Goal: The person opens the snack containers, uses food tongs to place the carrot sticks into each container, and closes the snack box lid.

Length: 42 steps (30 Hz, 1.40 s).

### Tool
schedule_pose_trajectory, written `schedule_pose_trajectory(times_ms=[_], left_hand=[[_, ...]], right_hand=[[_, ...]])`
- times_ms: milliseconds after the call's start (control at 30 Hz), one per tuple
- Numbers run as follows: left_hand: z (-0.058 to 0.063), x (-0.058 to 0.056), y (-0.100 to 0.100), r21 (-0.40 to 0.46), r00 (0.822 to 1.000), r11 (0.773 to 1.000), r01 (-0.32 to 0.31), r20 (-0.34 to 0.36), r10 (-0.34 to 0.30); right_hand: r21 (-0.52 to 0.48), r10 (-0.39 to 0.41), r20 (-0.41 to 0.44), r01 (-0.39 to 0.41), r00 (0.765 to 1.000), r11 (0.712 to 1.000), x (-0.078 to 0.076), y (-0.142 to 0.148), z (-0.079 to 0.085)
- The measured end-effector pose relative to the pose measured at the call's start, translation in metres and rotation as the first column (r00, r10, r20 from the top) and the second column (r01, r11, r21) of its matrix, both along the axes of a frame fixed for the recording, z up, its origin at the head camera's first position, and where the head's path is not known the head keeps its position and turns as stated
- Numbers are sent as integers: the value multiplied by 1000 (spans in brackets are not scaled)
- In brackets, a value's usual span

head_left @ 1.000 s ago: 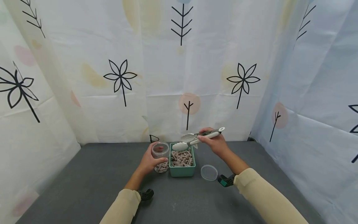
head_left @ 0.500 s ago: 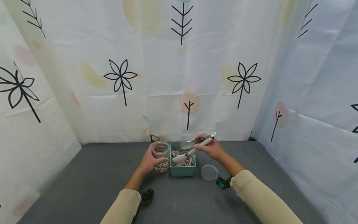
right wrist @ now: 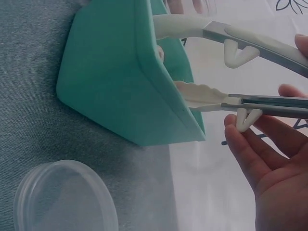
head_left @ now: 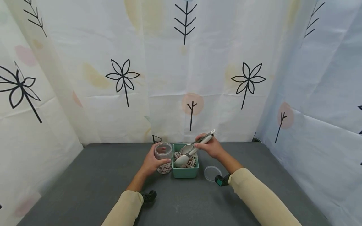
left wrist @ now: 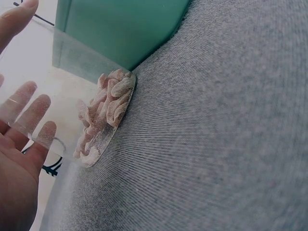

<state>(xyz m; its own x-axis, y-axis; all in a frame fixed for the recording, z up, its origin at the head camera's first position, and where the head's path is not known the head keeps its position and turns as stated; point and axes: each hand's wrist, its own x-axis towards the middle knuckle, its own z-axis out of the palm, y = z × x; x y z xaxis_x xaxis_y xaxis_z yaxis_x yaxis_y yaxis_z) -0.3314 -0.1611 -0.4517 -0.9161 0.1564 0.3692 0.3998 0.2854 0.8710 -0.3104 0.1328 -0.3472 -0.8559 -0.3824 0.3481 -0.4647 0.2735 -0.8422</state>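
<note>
My left hand (head_left: 152, 161) grips a clear jar (head_left: 163, 150) that stands upright on the table, its mouth uncovered. Pale, twisted strips (left wrist: 103, 108) cover the jar's bottom. Against the jar's right side is a green rectangular container (head_left: 185, 173) holding more of these strips (head_left: 193, 162). My right hand (head_left: 210, 147) holds white-and-grey tongs (head_left: 195, 150) by their arms. The tong heads are spread apart and reach down inside the container, over the strips. In the right wrist view the container wall (right wrist: 110, 72) hides the tong tips, so I cannot tell whether they touch strips.
A clear round lid (head_left: 212, 173) lies on the dark grey table (head_left: 175, 204), right of the container and near my right wrist. White printed fabric (head_left: 161, 113) hangs behind the table and along both sides.
My right hand has moved left and the tongs have gone down from above the container into it. My left hand keeps its grip on the jar, which has stayed in place.
</note>
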Motion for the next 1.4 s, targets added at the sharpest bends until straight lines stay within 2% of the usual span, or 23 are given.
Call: schedule_pose_trajectory(times_ms=[433, 633, 867, 967, 1200, 1400], left_hand=[[2, 0, 1, -7, 1000, 1000, 2, 11, -1], [0, -1, 1, -17, 1000, 1000, 4, 2, -4], [0, 0, 2, -6, 1000, 1000, 9, 12, -9], [4, 3, 3, -3, 1000, 1000, 10, 22, -10], [29, 24, 6, -8, 999, 999, 53, 12, -53], [32, 27, 5, -12, 999, 999, 48, 20, -48]], right_hand=[[-48, -35, 1, 35, 999, 998, -2, -4, -4], [-53, -96, 0, 96, 995, 994, 3, -10, -5], [-111, -154, -8, 152, 988, 982, 6, -12, -6], [-112, -159, -32, 155, 987, 982, 7, -12, -5], [-160, -154, -49, 145, 987, 976, 10, -10, 7], [-203, -155, -78, 136, 985, 970, 12, -8, 19]])
